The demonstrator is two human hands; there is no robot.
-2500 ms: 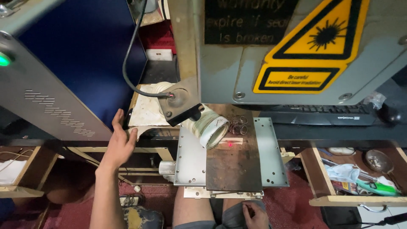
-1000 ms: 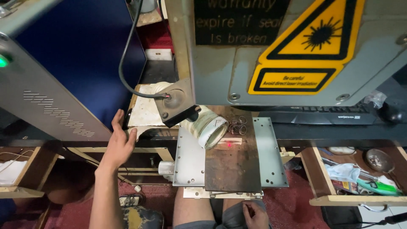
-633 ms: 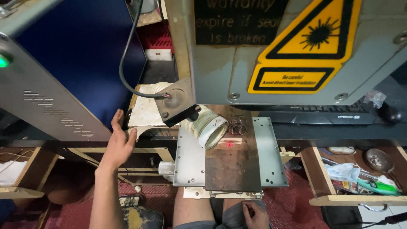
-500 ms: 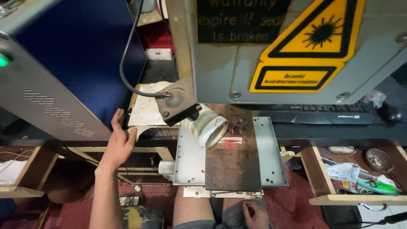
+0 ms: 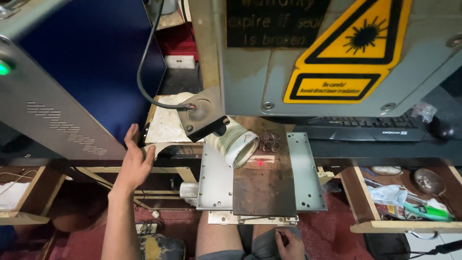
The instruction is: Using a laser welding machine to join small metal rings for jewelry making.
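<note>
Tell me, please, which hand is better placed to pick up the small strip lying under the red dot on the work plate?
Probably the right hand: it rests on the lap just below the plate's front edge, while the left hand grips the table edge off to the side, farther from the strip.

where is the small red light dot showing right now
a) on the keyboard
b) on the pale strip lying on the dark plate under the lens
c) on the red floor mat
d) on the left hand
b: the red dot glows on the pale strip lying on the dark plate, just right of the white lens; the left hand is well off to the side.
</note>
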